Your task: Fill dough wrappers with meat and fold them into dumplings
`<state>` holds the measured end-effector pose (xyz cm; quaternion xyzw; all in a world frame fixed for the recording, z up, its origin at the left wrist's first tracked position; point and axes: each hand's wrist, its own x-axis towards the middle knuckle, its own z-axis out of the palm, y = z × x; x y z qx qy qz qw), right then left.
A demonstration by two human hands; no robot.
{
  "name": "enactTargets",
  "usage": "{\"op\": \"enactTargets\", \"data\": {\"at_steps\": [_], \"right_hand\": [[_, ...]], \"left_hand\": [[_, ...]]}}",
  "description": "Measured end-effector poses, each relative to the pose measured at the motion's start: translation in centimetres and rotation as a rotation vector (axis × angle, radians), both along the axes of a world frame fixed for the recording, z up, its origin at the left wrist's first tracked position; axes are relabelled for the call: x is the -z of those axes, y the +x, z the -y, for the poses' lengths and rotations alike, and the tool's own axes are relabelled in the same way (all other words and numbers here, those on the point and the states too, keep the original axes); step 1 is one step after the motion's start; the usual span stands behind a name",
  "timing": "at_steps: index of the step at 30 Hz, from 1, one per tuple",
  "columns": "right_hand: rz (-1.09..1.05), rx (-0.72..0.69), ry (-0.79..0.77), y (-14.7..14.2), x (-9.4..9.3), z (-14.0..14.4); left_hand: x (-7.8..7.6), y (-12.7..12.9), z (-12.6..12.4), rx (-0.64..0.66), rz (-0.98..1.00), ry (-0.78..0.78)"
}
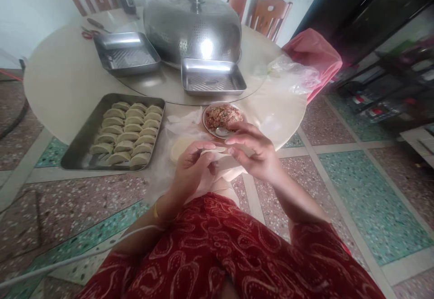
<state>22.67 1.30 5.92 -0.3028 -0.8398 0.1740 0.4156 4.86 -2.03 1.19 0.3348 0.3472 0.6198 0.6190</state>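
My left hand (pixel 194 167) and my right hand (pixel 252 150) meet at the table's near edge, both pinching a pale dumpling wrapper (pixel 217 151) between their fingertips. Just beyond the right hand stands a bowl of minced filling (pixel 222 117) with a spoon (pixel 224 131) in it. A stack of round wrappers (pixel 179 147) lies on plastic left of my hands. Farther left, a metal tray (pixel 78 151) holds several rows of folded dumplings (pixel 129 132).
Two bare steel trays (pixel 126 54) (pixel 212 78) and a domed steel cover (pixel 191 24) sit farther back on the round table (pixel 64 82). Scissors (pixel 89 33) lie at the far left; a pink bag (pixel 313 57) and clear plastic (pixel 291 75) at the right edge. Chairs stand behind.
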Motion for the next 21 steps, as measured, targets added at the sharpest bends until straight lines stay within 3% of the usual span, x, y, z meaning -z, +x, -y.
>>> {"op": "enactTargets", "data": {"at_steps": [4, 8, 11, 21], "right_hand": [[0.045, -0.015, 0.091, 0.0, 0.4, 0.1], [0.129, 0.125, 0.209, -0.5, 1.4, 0.8], [0.134, 0.175, 0.216, -0.9, 1.9, 1.1], [0.09, 0.158, 0.191, -1.4, 2.4, 1.0]], "left_hand": [[-0.2, 0.0, 0.0, -0.026, -0.049, -0.009], [-0.6, 0.4, 0.0, -0.048, -0.004, 0.017], [-0.7, 0.9, 0.0, -0.054, 0.016, 0.031], [-0.4, 0.9, 0.1, -0.065, -0.13, 0.059]]}}
